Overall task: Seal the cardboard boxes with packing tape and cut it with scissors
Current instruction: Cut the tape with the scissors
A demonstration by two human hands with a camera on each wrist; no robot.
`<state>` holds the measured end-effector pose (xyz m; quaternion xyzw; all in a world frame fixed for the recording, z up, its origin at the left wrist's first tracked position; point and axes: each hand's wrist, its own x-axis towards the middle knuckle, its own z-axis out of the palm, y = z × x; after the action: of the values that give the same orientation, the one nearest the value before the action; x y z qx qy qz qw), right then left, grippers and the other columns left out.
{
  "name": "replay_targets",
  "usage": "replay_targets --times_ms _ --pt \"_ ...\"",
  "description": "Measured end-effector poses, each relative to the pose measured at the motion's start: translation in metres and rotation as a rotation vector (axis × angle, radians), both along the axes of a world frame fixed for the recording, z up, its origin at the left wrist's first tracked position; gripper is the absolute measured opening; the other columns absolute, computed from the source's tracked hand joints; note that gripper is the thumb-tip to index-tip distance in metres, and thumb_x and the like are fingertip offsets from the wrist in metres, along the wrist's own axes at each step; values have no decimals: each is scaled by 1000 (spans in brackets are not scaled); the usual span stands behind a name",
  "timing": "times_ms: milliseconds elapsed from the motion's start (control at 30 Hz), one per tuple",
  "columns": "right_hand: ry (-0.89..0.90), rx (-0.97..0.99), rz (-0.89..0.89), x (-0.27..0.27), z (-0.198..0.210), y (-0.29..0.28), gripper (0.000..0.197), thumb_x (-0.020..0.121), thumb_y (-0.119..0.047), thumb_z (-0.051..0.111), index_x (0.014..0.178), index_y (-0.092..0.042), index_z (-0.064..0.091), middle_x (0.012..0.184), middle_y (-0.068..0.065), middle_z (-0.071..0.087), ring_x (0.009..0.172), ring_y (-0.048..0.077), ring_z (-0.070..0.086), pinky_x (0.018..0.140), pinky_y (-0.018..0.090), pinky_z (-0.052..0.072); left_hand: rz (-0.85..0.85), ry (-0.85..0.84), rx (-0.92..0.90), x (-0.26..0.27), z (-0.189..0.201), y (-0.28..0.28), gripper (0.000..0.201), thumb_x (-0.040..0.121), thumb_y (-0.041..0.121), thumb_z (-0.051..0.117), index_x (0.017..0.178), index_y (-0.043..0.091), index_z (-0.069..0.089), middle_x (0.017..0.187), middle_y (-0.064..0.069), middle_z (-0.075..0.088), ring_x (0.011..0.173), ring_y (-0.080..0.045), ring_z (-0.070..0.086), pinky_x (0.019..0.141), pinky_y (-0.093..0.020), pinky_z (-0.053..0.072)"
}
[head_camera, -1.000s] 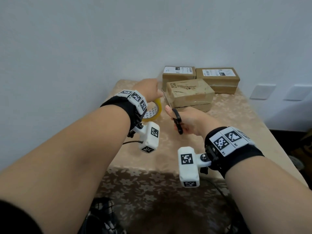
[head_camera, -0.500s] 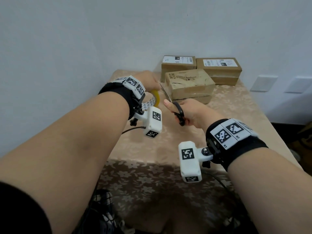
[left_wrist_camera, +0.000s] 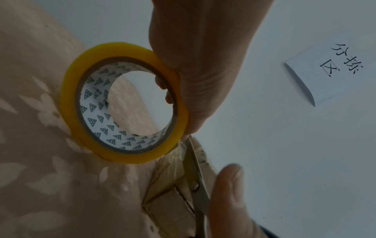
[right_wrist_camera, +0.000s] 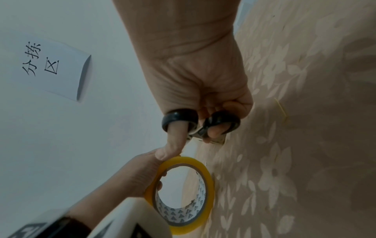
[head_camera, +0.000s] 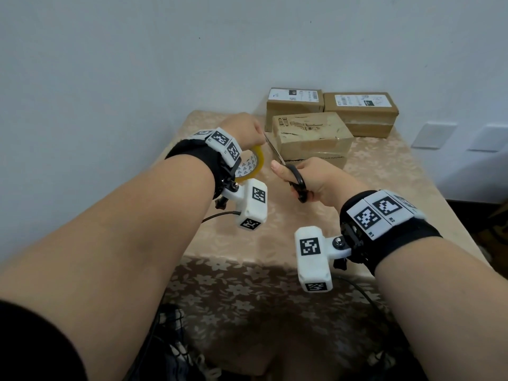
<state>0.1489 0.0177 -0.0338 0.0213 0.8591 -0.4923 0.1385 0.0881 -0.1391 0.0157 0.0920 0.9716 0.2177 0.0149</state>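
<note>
**A:** In the head view, why do you hold the tape roll [head_camera: 251, 166] up in your left hand [head_camera: 242, 130], away from the nearest box [head_camera: 310, 136]?

**B:** I judge it is to keep the strip of tape stretched between roll and box, so the scissors [head_camera: 286, 167] can cut it cleanly. Your right hand [head_camera: 316, 180] has its fingers curled through the black handles, and the blades point up toward the left hand. The strip itself is too thin to see here. That box stands on another one on the table [head_camera: 384, 188], with two labelled boxes [head_camera: 360, 105] behind, near the wall.

**A:** And from the left wrist?

**B:** Your left hand [left_wrist_camera: 203, 72] pinches the roll [left_wrist_camera: 122, 103]: the thumb lies on the yellow outside and fingertips [left_wrist_camera: 160, 83] show inside the core. The blades [left_wrist_camera: 196, 173] look nearly closed, with the tip just beside your thumb. You keep the roll on edge, I think, so the tape leaves it flat. Be careful, the tip is very near the skin.

**A:** The right wrist?

**B:** The thumb is through one loop and fingers through the other of the scissors [right_wrist_camera: 201, 124], so your right hand [right_wrist_camera: 199, 77] grips them firmly. The roll [right_wrist_camera: 183, 194] hangs just below, above the flowered cloth [right_wrist_camera: 305, 145]. Whether the tape is already cut, I cannot tell.
</note>
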Motion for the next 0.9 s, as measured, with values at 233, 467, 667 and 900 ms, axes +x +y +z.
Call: replay_targets --times_ms 233,467,667,900 --pt "-2 141 -25 -1 2 5 61 76 -63 64 65 -5 49 58 8 47 58 23 45 60 30 38 11 17 55 -6 -7 -8 11 89 24 59 85 15 65 87 -2 63 83 -18 57 78 -30 46" --pt "-42 428 121 -1 10 9 65 73 -67 65 61 -7 47 66 12 60 58 24 46 61 30 39 17 101 229 1 -18 -29 12 88 26 60 82 16 63 82 1 63 83 -19 60 79 -34 48" --pt "-38 737 212 4 19 1 53 93 -46 53 59 -5 48 57 8 51 51 23 47 54 27 41 8 197 181 17 -21 -30 14 92 30 55 87 18 61 91 4 62 85 -16 58 75 -31 46" --pt "-59 1009 308 10 23 -3 32 94 -31 54 78 -3 58 67 6 52 70 27 56 74 37 51 7 235 133 26 -25 -26 17 92 32 52 89 20 64 94 2 67 88 -19 62 81 -40 52"
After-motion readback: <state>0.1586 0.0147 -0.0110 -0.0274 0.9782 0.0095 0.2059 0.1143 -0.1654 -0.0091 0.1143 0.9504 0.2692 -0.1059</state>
